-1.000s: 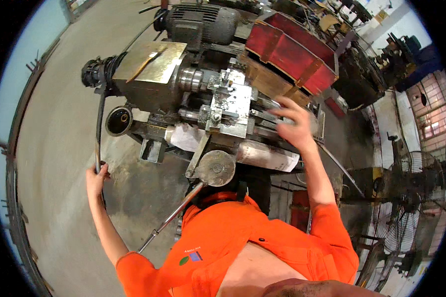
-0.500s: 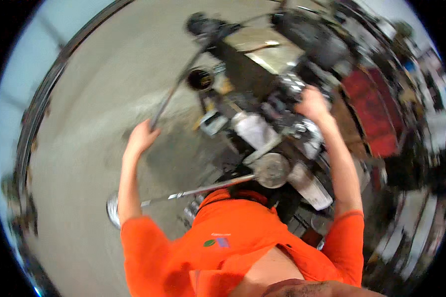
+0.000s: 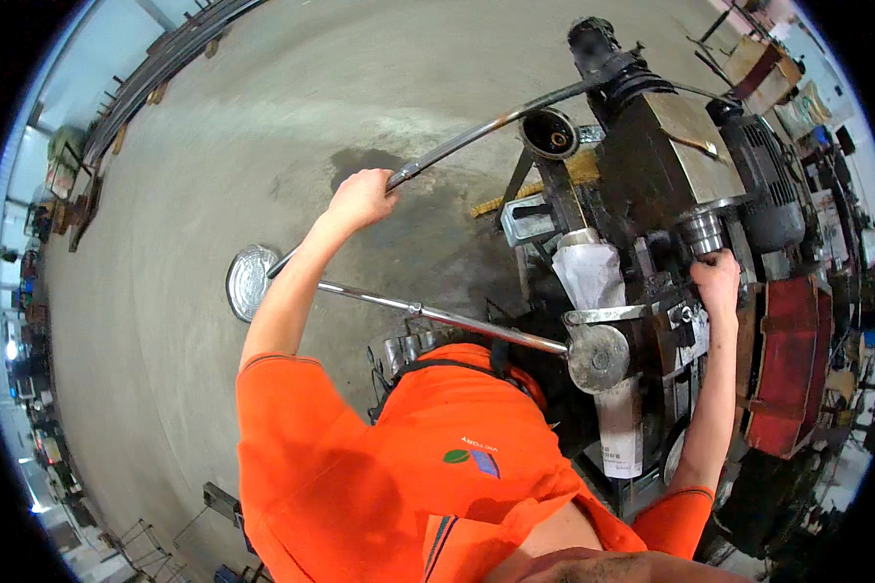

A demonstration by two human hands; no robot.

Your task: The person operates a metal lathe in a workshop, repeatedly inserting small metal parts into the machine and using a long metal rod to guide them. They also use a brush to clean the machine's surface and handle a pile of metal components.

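Observation:
My left hand (image 3: 363, 199) is closed round the end of a long metal lever bar (image 3: 496, 126), which runs to the dark head of a machine. Stretched forward on the right, my right hand (image 3: 717, 277) is curled against the end of a shiny ringed spindle (image 3: 702, 233); whatever its fingers hold is hidden. Above the spindle sits the machine's box-shaped housing (image 3: 685, 136), with a brush (image 3: 693, 146) lying on top. Close to my body, a second long metal handle (image 3: 447, 316) joins a round metal hub (image 3: 598, 358).
A dark motor (image 3: 768, 180) adjoins the housing. White wrapping (image 3: 590, 277) covers part of the machine near the hub. A red metal box (image 3: 792, 364) stands at the right. On the left, a round silver seat-like disc (image 3: 253, 282) is near my forearm.
The view has turned, so the machine appears farther right and sharper. My left hand remains on the lever bar. My right hand remains at the shiny metal part.

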